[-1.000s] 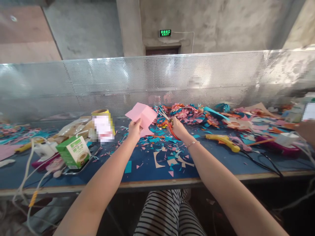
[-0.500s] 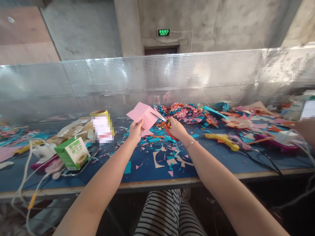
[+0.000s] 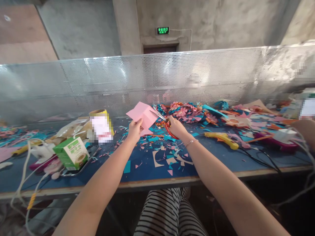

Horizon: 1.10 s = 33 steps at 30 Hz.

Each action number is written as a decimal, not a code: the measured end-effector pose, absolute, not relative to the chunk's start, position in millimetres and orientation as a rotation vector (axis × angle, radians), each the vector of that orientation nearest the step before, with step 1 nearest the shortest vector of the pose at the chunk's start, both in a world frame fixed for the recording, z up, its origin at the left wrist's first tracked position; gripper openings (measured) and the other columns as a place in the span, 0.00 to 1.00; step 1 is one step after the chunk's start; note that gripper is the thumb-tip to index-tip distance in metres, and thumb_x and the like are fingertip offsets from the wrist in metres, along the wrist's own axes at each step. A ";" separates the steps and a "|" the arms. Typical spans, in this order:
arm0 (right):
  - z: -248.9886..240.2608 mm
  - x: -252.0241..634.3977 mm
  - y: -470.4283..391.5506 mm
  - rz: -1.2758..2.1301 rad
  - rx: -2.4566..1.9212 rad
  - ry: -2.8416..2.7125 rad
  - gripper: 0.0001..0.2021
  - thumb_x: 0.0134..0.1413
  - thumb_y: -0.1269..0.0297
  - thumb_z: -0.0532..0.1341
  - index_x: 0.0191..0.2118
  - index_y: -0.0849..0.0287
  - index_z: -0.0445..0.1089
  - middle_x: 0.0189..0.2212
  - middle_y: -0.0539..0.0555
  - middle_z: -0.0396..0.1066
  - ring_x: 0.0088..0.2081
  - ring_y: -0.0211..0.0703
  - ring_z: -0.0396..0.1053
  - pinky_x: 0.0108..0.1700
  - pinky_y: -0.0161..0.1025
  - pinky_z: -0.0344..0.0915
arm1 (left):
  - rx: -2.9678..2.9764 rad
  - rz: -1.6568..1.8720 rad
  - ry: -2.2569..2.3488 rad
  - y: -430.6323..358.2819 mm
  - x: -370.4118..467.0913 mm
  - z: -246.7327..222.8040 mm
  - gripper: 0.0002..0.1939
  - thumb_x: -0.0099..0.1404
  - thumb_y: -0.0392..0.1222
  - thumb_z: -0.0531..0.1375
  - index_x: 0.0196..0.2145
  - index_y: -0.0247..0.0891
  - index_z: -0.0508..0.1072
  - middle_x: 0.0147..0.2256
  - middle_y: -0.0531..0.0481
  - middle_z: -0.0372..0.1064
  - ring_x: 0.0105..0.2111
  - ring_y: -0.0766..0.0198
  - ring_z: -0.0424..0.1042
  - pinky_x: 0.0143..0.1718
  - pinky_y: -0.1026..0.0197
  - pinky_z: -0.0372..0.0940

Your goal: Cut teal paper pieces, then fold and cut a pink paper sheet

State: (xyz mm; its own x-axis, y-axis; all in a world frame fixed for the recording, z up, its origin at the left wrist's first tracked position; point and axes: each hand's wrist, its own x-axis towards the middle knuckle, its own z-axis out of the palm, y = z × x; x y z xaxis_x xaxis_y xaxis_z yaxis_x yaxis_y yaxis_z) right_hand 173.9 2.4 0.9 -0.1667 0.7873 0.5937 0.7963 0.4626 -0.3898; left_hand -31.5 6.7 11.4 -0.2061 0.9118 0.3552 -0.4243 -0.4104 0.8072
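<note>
My left hand [image 3: 136, 129] pinches a creased sheet of pink paper [image 3: 140, 111] by its lower edge, above the blue table [image 3: 145, 170]. In my right hand [image 3: 176, 127] is a pair of scissors [image 3: 160, 116] with red-orange handles. Their blades point left and lie at the right part of the pink sheet; whether they are parted is hard to tell. Small blue, pink and cream paper scraps [image 3: 171, 160] are scattered beneath both hands. Behind my right hand lies a heap of pink and blue paper flowers [image 3: 180, 111].
A yellow glue gun [image 3: 222, 137] with a black cord lies at right. At left stand a green and white drink carton [image 3: 72, 153] and a yellow roll [image 3: 110, 123], near white cables [image 3: 24, 164]. A perforated metal screen [image 3: 98, 85] runs behind. Someone's arm [image 3: 304, 129] shows at the right edge.
The whole view has shifted slightly. Both hands keep nearly the same pose, with the pink sheet and the scissors still held together.
</note>
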 end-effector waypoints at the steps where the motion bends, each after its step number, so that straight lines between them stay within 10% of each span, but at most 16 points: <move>1: 1.2 174.0 2.4 -0.013 -1.321 -1.949 0.16 0.54 0.54 0.55 0.44 0.60 0.61 0.40 0.59 0.70 0.39 0.47 0.69 0.37 0.38 0.61 | 1.055 1.776 0.703 6.9 -31.6 11.2 0.12 0.47 0.38 0.66 0.32 0.37 0.71 0.30 0.50 0.72 0.32 0.63 0.71 0.36 0.59 0.67; 33: 6.0 174.4 -2.4 0.012 -1.355 -1.962 0.18 0.53 0.50 0.56 0.43 0.59 0.65 0.33 0.57 0.74 0.35 0.46 0.71 0.31 0.34 0.60 | 0.923 1.631 0.623 -2.4 -30.1 16.9 0.07 0.56 0.32 0.61 0.35 0.36 0.72 0.31 0.49 0.74 0.32 0.66 0.73 0.41 0.62 0.68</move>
